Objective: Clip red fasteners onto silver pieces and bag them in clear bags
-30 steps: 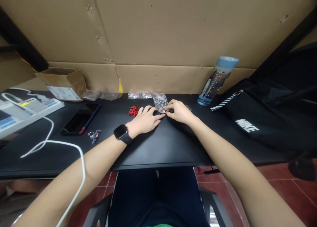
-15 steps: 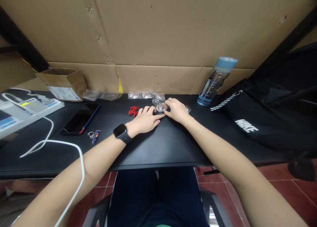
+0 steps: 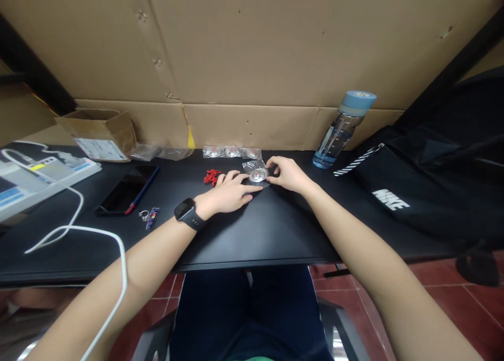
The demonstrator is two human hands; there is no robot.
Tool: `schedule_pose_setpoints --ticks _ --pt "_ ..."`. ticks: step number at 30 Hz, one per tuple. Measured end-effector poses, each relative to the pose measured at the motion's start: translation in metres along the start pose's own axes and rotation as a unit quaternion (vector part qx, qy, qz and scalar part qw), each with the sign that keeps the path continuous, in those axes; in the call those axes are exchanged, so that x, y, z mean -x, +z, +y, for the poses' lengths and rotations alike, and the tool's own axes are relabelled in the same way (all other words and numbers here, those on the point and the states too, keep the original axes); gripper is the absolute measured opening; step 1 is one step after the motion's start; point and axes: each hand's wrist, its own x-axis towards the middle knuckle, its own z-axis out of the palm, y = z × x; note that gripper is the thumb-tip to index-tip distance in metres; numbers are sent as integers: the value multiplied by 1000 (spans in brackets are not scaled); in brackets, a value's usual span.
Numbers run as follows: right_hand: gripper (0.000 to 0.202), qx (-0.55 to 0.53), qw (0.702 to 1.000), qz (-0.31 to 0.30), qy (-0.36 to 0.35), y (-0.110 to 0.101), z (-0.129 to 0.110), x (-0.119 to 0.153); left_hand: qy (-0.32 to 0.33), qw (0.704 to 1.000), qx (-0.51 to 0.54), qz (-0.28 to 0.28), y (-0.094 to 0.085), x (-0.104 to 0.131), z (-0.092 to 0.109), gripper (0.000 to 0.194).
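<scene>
A small clear round disc with a red centre [image 3: 258, 175] lies on the black table, partly over a crinkled clear wrapper [image 3: 252, 165]. At its right edge, my right hand [image 3: 290, 175] pinches the rim between thumb and fingers. My left hand [image 3: 232, 193], with a black watch on the wrist, rests palm down to the left of the disc. Its fingers are stretched out, the index finger lying along the near side of the disc. Just left of those fingers is a bundle of red cord [image 3: 212, 177]. Several similar discs in clear packets [image 3: 232, 151] line the back.
A water bottle [image 3: 343, 132] and a black bag [image 3: 409, 187] stand at the right. On the left are a phone [image 3: 129, 187], a keychain [image 3: 151, 218], an open cardboard box [image 3: 100, 135] and a power strip [image 3: 47, 177]. A white cable [image 3: 123, 261] crosses my left forearm.
My right hand has shifted slightly right, showing more of the disc. A second disc seen beyond that hand earlier is now hidden. My left hand has moved slightly, its fingers still stretched out.
</scene>
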Motion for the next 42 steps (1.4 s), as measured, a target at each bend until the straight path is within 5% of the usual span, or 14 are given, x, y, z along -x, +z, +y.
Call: schedule_pose_setpoints --ticks 20,42 --pt "28 -37 997 -36 -50 3 -3 2 0 998 40 -42 -2 -1 -3 48" --pt "41 124 990 68 -23 31 -31 0 -17 999 18 -27 1 2 5 48"
